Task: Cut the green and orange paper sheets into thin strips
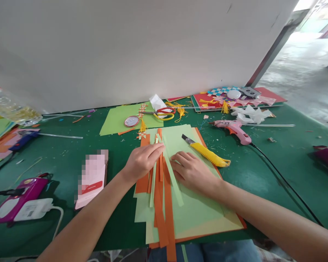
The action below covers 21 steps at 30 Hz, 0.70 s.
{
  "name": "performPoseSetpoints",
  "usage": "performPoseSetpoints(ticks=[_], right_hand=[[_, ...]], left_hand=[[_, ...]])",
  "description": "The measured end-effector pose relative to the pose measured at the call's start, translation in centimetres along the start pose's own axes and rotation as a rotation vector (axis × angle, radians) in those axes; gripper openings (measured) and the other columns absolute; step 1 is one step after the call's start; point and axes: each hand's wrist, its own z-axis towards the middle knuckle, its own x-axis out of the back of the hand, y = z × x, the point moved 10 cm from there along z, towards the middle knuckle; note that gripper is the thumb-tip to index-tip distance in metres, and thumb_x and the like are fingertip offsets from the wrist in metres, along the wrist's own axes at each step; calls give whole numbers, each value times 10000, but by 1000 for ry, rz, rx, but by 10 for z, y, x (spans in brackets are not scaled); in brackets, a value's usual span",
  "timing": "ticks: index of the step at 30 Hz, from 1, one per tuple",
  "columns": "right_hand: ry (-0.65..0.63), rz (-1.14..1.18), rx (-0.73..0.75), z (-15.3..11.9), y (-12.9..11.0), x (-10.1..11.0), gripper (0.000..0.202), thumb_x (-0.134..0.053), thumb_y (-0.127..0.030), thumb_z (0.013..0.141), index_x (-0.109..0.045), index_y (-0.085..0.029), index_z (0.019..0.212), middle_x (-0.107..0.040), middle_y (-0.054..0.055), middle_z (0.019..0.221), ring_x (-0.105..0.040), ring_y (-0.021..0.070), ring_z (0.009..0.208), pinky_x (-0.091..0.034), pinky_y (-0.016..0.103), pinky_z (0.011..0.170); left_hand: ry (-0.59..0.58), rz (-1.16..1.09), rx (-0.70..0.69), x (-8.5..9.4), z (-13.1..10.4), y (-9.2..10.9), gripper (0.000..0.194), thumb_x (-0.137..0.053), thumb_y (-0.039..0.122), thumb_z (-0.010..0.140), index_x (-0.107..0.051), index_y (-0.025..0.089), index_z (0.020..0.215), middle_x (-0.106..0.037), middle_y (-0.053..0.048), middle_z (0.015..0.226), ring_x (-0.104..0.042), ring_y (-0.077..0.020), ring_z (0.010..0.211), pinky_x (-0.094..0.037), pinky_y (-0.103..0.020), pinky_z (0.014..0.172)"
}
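Note:
My left hand [144,160] is closed, its fingers pressed together over the top of a light green paper strip [173,182]. Beneath it run orange paper strips [160,214], one hanging past the table's front edge. My right hand [192,169] rests on the stacked light green paper sheets [199,214], fingers loosely bent and slightly apart, tips close to the strip's edge. Its thumb is mostly hidden. Just beyond it lies a yellow utility knife [207,153] with its blade out. Another narrow green strip [153,182] lies left of the orange ones.
A pink glue gun [235,130] with a cord lies to the right. Red-and-yellow scissors [164,113] and a tape roll [132,121] sit at the back. On the left are a pink phone [93,178], a purple power strip [19,200] and a blue glue gun [23,140].

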Motion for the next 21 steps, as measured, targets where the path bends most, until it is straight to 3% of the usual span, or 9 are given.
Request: performPoseSetpoints(ticks=[3,6,8,10,12,15,17,21], right_hand=[[50,141,-134,1,19,16,307,-381,-218,966,-653,-130,1080,-659,131,1008,-599,245,960,-489,423,834],[45,347,-299,0,39,25,439,-254,-325,1016,-645,-128,1039,-684,85,852,-623,152,686,-506,296,597],[-69,685,-443,-3,45,8,428,-314,-415,999,-634,-133,1030,-685,65,813,-595,114,565,-421,233,440],[-162,1043,-584,-9,41,-13,364,-518,-451,911,-617,-140,1070,-673,45,798,-584,100,542,-358,207,398],[-184,1191,-637,-11,36,-24,368,-650,-436,812,-622,-139,1029,-645,24,763,-573,94,527,-326,201,392],[-153,1152,-652,-12,40,-26,338,-672,-416,779,-620,-141,969,-611,3,706,-551,93,496,-297,208,385],[-103,1070,-670,-14,50,-21,339,-641,-367,800,-590,-151,1056,-593,-21,657,-526,94,482,-303,212,394],[33,830,-622,-13,67,-3,409,-554,-223,827,-500,-183,1230,-578,-59,638,-510,101,535,-409,235,531]], left_hand=[[-12,-4,-5,-2,0,2,256,-520,52,913,-584,88,1158,-712,-142,1079,-717,-226,936,-613,-325,781],[-22,17,-26,-2,2,8,274,-491,48,924,-573,98,1180,-708,-146,1098,-713,-230,960,-617,-332,791],[-34,23,-29,-3,4,12,282,-482,58,932,-565,113,1195,-706,-144,1104,-708,-232,980,-614,-336,806],[-46,8,-30,-3,7,18,274,-487,76,938,-561,121,1198,-706,-139,1105,-704,-230,990,-609,-333,822],[-47,-27,-40,-3,9,24,261,-500,85,937,-559,114,1189,-709,-136,1092,-703,-222,988,-605,-322,830],[-62,-92,-27,-4,11,28,294,-474,84,948,-531,120,1234,-686,-138,1149,-681,-209,1045,-587,-309,872],[-72,-113,9,-5,12,25,331,-462,97,956,-509,153,1279,-666,-122,1200,-668,-197,1072,-575,-293,880],[-105,-125,-22,-9,10,29,256,-473,132,962,-559,181,1198,-716,-65,1066,-709,-158,884,-569,-239,710]])
